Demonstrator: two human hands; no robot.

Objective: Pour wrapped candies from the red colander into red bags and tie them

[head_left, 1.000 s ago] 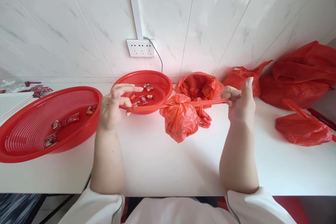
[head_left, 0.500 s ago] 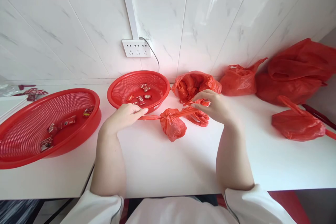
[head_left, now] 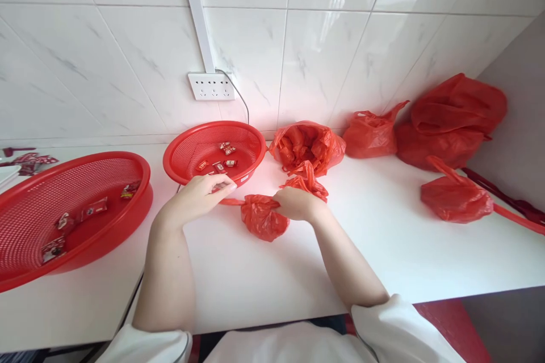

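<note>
A small knotted red plastic bag [head_left: 264,220] rests on the white table in front of me, rounded with something inside that I cannot see. My left hand [head_left: 202,197] is closed at the bag's left handle strip, which comes out straight from under the thumb. At the knot, on the bag's upper right, my right hand [head_left: 296,204] is shut on the plastic, its fingertips partly hidden. Just behind it lies a crumpled bunch of red plastic bags [head_left: 310,181].
Two red mesh baskets, one behind my left hand [head_left: 187,153] and a larger one at left [head_left: 147,181], hold wrapped candies. An open bag stuffed with red plastic [head_left: 336,150] stands behind. Filled red bags [head_left: 370,139] line the wall and right side. A socket [head_left: 210,86] has a cable plugged in.
My right hand has moved left from the outstretched right handle strip to the knot of the small bag. My left hand stays by the left strip. The view has shifted slightly right.
</note>
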